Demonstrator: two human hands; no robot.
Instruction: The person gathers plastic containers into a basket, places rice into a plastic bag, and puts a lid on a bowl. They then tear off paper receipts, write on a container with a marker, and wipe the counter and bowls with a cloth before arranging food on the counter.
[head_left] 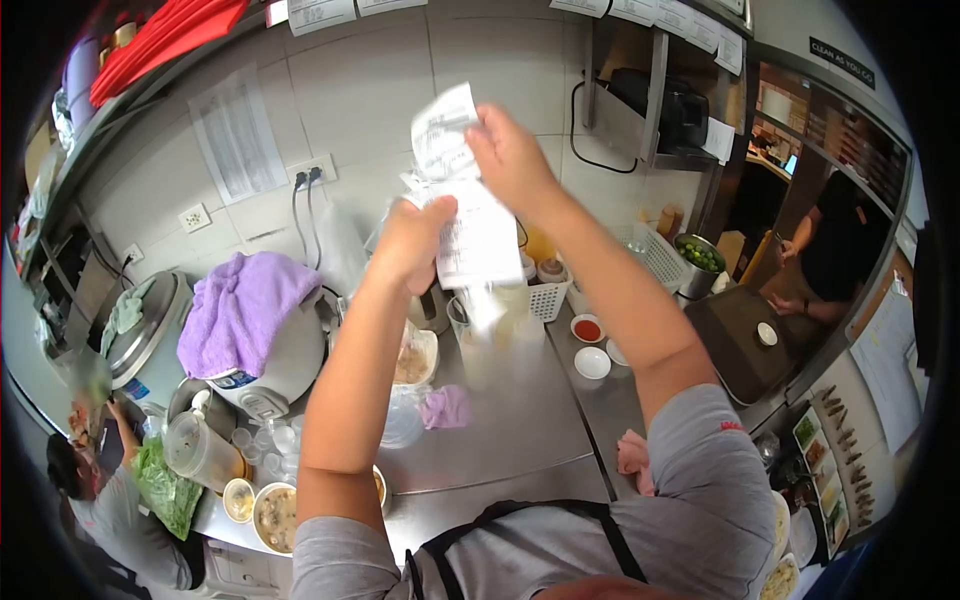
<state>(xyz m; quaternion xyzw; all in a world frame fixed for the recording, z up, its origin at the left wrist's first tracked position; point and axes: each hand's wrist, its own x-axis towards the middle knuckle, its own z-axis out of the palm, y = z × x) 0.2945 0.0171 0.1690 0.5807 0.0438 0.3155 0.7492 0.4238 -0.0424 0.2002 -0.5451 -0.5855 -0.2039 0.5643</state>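
Printed paper receipts (485,240) are raised in front of me over the metal counter. My left hand (412,242) is closed on the lower receipts, its thumb lying over the paper. Higher up and to the right, my right hand (508,158) pinches the curled top receipt (443,135) by its right edge. The print is too small to read. Below the papers stands a clear container (485,335), partly blurred. Just right of it is a white perforated basket (548,298) with bottles in it.
A purple towel (240,315) covers a rice cooker at left. Small bowls (592,362), one with red sauce (587,328), stand right of centre. A brown tray (735,350) lies in the pass window near another person's hands (790,303). Another person (125,520) is at lower left.
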